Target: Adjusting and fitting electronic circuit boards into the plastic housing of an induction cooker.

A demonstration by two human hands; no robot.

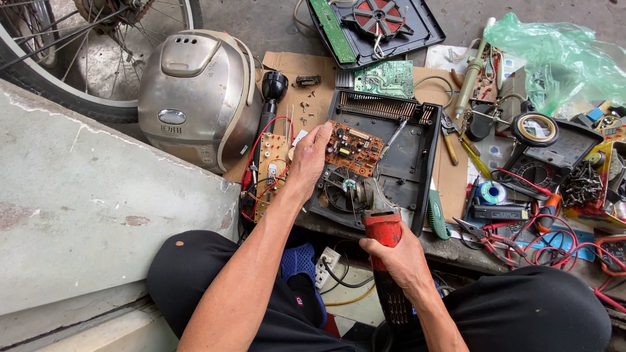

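I see flattened cardboard (306, 65) on the concrete ground (261, 19), bearing an opened black appliance housing (411, 156), loose screws (306, 104) and pliers (448, 140).

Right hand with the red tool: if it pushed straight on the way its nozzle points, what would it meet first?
The right hand aims the red tool up-left; likely first contact is the orange circuit board the left hand holds over the black casing, though depth is unclear.

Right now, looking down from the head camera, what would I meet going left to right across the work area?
Silver rice cooker → yellow circuit board with red wires → left hand holding an orange circuit board → black appliance casing → green-handled tool → solder spool → multimeter. In front, the right hand grips a red heat gun.
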